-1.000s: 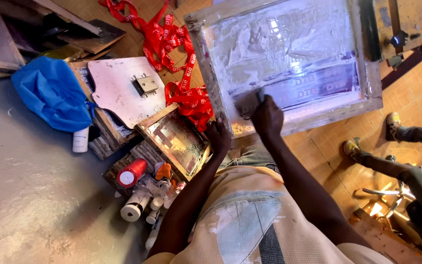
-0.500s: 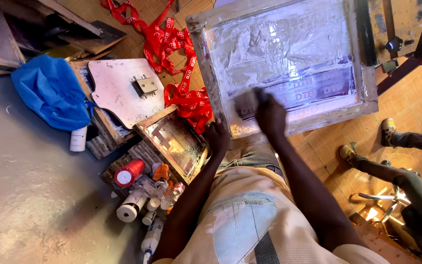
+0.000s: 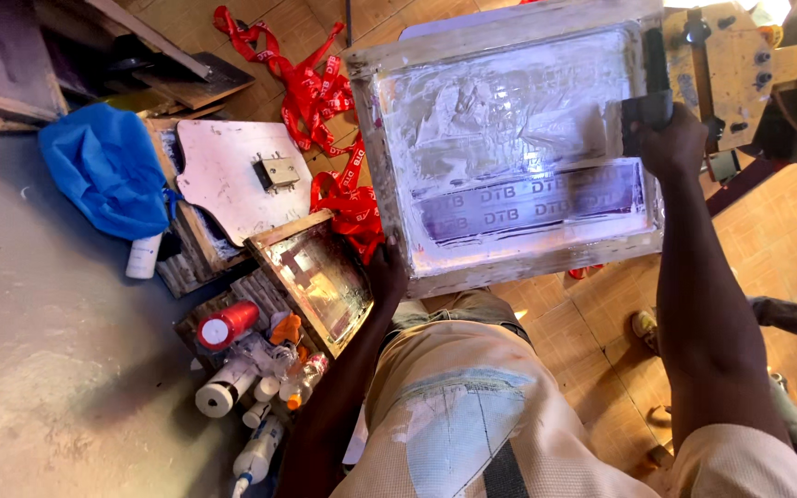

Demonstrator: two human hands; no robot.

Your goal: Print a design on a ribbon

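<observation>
my left hand [image 3: 386, 273] is curled tight on the near corner of the screen-print frame [image 3: 509, 269], a pale wooden rectangle w/ stretched mesh smeared in milky grey ink. my right hand [image 3: 673, 140] is closed round the dark squeegee [image 3: 648, 106], blade edge down on the mesh at the frame's far side, by the wooden press arm [image 3: 729, 65]. glossy red lanyards [image 3: 325, 111] lie in a tangle beside the frame on the tiled floor. near my left arm: smaller wood-framed screen [image 3: 317, 277], flat pinkish board w/ metal hinge [image 3: 232, 171], crumpled blue cloth [image 3: 108, 166], ink-stained plastic bottles [image 3: 242, 369].
</observation>
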